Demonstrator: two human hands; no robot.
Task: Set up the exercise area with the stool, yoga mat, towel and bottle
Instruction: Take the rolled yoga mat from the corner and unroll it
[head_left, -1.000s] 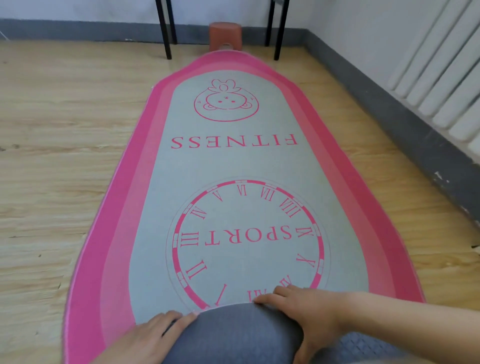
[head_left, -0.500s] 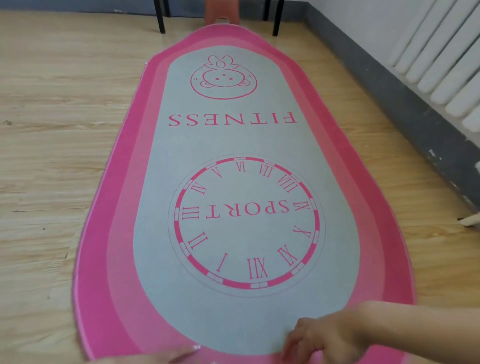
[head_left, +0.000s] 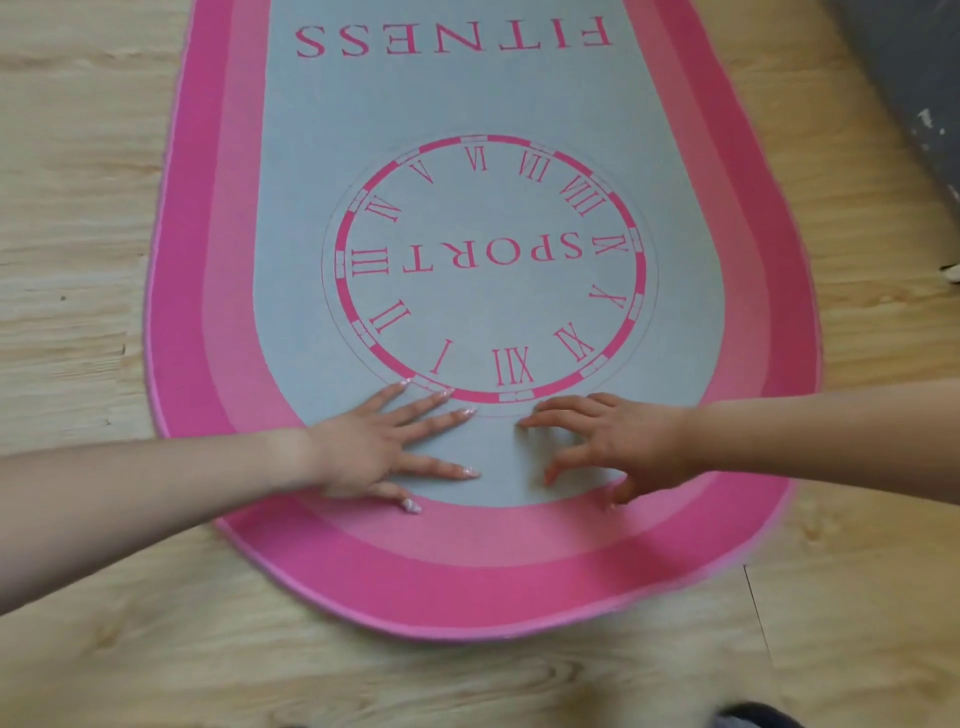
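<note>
**Inspector:** Pressing down on the near end of the yoga mat (head_left: 483, 291), which lies unrolled on the wooden floor (head_left: 78, 218). The left hand (head_left: 374, 447) rests flat, fingers spread, holding nothing. The right hand (head_left: 618, 441) is arched, fingertips touching the mat, also empty.

**Clerk:** Step in hand?

**Inspector:** In my judgement, smoothing and settling the mat; its rounded near edge appears flat.

**Clerk:** Stool, towel, bottle?

**Inspector:** None in view. The next move likely calls for lifting both hands clear and fetching the remaining items to set beside or on the mat.
</note>
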